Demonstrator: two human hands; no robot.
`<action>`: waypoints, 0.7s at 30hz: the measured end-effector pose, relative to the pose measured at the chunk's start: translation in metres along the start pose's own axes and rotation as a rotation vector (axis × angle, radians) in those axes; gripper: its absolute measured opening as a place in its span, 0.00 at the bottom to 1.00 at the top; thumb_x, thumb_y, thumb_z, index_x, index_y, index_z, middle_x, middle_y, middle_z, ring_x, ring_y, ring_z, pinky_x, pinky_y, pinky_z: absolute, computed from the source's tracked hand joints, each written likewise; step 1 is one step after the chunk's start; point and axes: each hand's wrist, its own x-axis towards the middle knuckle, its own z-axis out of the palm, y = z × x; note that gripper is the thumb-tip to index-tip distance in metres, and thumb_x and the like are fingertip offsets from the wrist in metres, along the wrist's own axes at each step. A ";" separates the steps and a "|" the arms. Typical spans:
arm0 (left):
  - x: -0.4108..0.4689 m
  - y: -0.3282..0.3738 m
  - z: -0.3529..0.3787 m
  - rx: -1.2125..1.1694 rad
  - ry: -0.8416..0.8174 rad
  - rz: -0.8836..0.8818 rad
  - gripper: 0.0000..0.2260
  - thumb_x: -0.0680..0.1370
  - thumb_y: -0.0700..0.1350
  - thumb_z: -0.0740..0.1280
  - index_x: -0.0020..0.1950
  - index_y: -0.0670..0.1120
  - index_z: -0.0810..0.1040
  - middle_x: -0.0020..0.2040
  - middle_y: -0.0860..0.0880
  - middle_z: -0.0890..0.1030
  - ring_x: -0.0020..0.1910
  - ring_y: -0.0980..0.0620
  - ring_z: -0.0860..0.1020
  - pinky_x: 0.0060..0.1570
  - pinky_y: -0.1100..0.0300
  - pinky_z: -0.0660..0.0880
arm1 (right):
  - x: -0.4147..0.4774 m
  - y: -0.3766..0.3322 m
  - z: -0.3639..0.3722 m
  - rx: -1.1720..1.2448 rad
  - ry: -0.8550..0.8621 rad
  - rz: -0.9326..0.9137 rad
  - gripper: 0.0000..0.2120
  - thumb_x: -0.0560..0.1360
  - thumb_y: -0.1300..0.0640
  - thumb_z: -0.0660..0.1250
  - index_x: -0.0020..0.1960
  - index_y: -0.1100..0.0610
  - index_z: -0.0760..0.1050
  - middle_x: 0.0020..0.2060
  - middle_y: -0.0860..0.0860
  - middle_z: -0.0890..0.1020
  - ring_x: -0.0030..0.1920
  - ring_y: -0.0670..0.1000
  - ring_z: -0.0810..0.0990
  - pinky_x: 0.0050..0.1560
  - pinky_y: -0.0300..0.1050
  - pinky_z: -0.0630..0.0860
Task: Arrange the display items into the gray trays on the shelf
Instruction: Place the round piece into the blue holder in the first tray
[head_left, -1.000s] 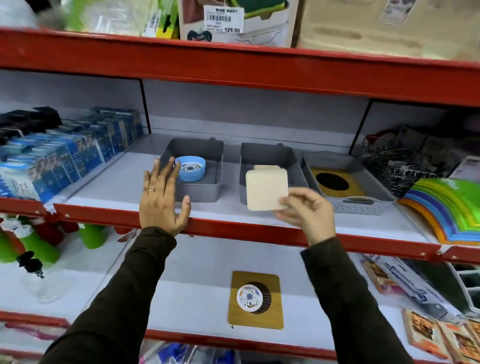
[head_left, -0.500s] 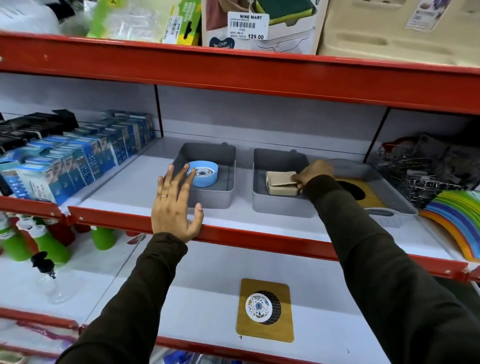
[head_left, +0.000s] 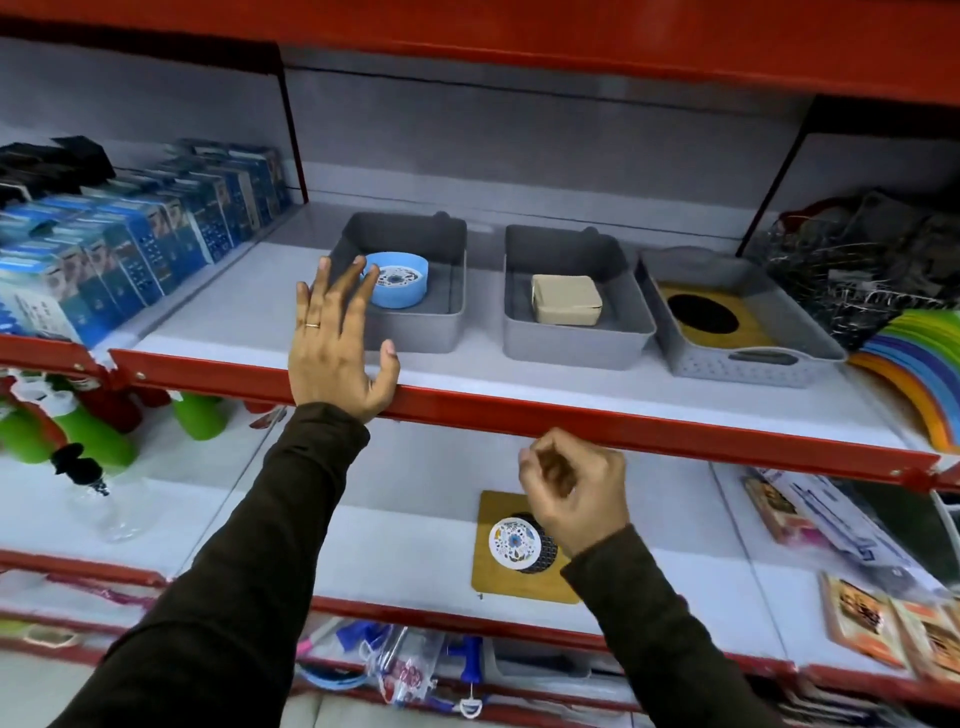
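Three gray trays stand in a row on the middle shelf. The left tray (head_left: 447, 332) holds a round blue dish (head_left: 401, 280). A beige square block (head_left: 566, 299) lies in the middle tray (head_left: 571, 343). The right tray (head_left: 748, 366) holds a wooden board with a black disc (head_left: 702, 313). On the shelf below lies another wooden board (head_left: 493, 571) with a patterned white round piece (head_left: 515, 540) on it. My left hand (head_left: 335, 343) rests flat and open on the shelf's red front edge. My right hand (head_left: 574, 493) hovers loosely curled and empty just above that lower board.
Blue boxes (head_left: 130, 249) fill the shelf to the left. Wire baskets (head_left: 852, 275) and rainbow-coloured plastic pieces (head_left: 914, 374) sit to the right. Green bottles (head_left: 98, 441) stand at lower left, and packaged items (head_left: 831, 535) lie at lower right.
My right hand put the beige block down in the middle tray, let go, and drew back down to the lower shelf. My left hand stayed on the shelf edge.
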 end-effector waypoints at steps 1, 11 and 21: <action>0.000 -0.001 0.001 0.006 -0.001 -0.001 0.34 0.72 0.51 0.61 0.78 0.44 0.65 0.79 0.45 0.64 0.81 0.41 0.57 0.82 0.53 0.43 | -0.016 0.017 0.013 -0.042 -0.092 0.097 0.08 0.72 0.54 0.67 0.35 0.54 0.76 0.26 0.45 0.78 0.27 0.43 0.76 0.32 0.34 0.73; -0.002 -0.005 0.009 -0.006 0.043 0.023 0.35 0.72 0.51 0.62 0.79 0.47 0.62 0.80 0.47 0.63 0.81 0.42 0.57 0.81 0.51 0.45 | -0.064 0.153 0.088 -0.750 -0.745 0.852 0.39 0.64 0.32 0.70 0.67 0.53 0.69 0.64 0.54 0.72 0.66 0.56 0.72 0.65 0.51 0.72; -0.003 -0.007 0.011 0.008 0.031 0.007 0.36 0.71 0.51 0.62 0.80 0.48 0.61 0.80 0.49 0.62 0.82 0.44 0.55 0.81 0.51 0.45 | -0.049 0.113 0.058 -0.006 -0.405 1.004 0.05 0.72 0.63 0.72 0.47 0.56 0.80 0.45 0.58 0.85 0.36 0.54 0.84 0.35 0.48 0.84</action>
